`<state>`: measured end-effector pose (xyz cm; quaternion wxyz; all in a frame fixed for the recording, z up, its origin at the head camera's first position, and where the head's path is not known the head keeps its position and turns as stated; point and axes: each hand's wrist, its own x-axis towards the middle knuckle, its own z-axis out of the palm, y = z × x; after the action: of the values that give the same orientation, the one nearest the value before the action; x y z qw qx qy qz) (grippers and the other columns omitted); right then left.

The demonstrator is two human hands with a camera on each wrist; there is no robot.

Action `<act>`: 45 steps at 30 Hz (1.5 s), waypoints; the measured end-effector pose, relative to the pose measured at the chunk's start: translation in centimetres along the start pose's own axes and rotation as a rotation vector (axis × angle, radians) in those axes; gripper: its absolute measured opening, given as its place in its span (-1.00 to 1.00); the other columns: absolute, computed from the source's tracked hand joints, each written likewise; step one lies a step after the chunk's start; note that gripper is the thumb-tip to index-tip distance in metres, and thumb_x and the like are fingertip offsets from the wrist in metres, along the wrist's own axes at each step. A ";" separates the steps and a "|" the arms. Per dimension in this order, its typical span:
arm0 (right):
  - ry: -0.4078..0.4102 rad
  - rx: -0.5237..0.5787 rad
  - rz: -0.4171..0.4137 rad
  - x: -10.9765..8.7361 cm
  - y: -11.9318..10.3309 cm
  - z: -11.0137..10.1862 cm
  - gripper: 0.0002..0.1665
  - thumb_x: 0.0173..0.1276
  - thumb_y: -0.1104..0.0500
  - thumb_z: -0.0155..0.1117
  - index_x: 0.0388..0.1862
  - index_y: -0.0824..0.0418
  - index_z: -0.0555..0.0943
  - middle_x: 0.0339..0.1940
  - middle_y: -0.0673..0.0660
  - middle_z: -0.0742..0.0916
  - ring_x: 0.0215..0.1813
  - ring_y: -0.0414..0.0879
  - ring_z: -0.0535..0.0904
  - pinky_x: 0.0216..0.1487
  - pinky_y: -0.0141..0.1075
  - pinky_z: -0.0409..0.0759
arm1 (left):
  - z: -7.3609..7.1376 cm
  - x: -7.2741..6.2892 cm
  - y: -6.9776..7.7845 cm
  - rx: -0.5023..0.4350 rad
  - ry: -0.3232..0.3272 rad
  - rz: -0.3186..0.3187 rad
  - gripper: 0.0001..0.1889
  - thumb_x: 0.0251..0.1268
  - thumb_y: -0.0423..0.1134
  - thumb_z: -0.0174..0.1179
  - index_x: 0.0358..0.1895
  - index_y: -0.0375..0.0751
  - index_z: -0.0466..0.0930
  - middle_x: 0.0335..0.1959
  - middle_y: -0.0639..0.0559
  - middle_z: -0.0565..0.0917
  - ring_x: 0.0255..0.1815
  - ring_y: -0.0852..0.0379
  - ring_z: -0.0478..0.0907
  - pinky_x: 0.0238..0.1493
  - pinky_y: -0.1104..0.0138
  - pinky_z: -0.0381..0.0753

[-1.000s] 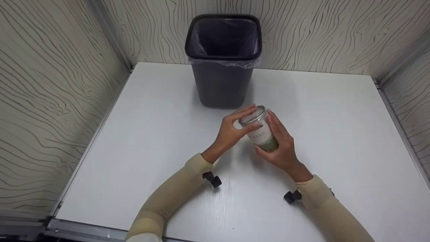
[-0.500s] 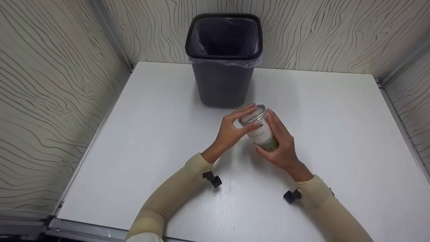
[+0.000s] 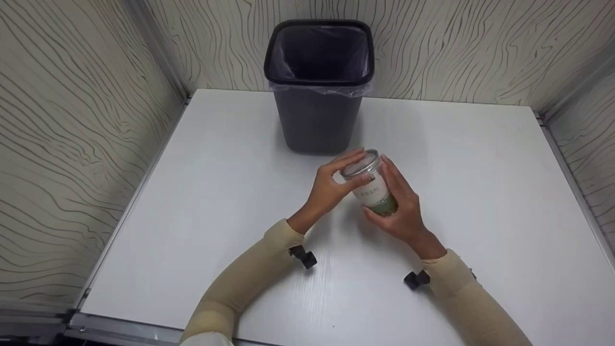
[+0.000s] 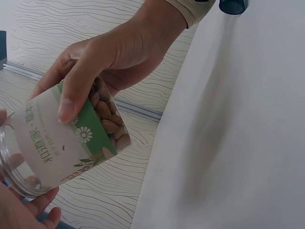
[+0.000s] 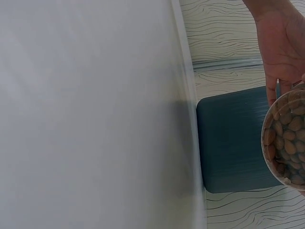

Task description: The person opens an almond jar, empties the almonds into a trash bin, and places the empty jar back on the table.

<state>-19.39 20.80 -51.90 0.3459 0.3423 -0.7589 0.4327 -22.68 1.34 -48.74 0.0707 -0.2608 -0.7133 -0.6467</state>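
A clear jar of almonds [image 3: 373, 196] with a white and green label is held tilted above the table, its top leaning left and away. My right hand [image 3: 404, 211] grips the jar's lower part, thumb on the near side and fingers along the far right. At the top, my left hand [image 3: 327, 188] spans the round clear lid [image 3: 358, 167], thumb at the near rim and fingers across the far edge. Brown almonds [image 4: 108, 119] show through the jar's lower end in the left wrist view. From the right wrist view the jar's round base [image 5: 289, 143] faces the camera.
Behind the hands, a dark bin [image 3: 318, 120] lined with a clear plastic bag stands on the white table [image 3: 206, 192]. Wood-grain patterned panels [image 3: 456, 48] close off the back and both sides. Small black mounts [image 3: 303, 257] sit at both wrists.
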 end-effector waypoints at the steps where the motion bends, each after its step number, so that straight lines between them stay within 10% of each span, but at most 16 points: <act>1: -0.003 -0.001 0.001 0.0 -0.1 0.0 0.13 -0.17 0.30 0.59 0.44 0.55 0.31 0.41 0.55 0.41 0.46 0.11 0.41 0.43 -0.29 0.37 | 0.0 0.0 0.0 0.000 -0.002 -0.002 -0.48 0.28 -0.13 0.44 0.32 -0.01 0.62 0.40 -0.05 0.52 0.43 0.26 0.39 0.44 0.21 0.32; 14: 0.014 0.021 -0.018 1.7 -2.7 -0.4 0.07 -0.15 0.36 0.55 0.41 0.57 0.33 0.37 0.57 0.44 0.42 0.15 0.45 0.43 -0.27 0.37 | 0.0 -0.1 0.4 0.015 0.020 -0.012 -0.48 0.24 -0.19 0.47 0.29 -0.09 0.64 0.37 0.11 0.56 0.43 0.26 0.40 0.45 0.25 0.32; 45: 0.002 -0.008 -0.027 -0.1 0.3 0.0 0.12 -0.15 0.23 0.61 0.41 0.56 0.33 0.40 0.55 0.43 0.44 0.18 0.43 0.44 -0.25 0.37 | 0.5 -0.4 0.9 0.071 0.084 -0.008 -0.47 0.23 -0.12 0.47 0.28 -0.09 0.64 0.32 0.07 0.59 0.26 0.22 0.53 0.32 0.24 0.46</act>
<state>-19.58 20.92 -52.16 0.3537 0.3507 -0.7555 0.4255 -21.80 1.77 -48.16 0.1071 -0.2282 -0.7331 -0.6316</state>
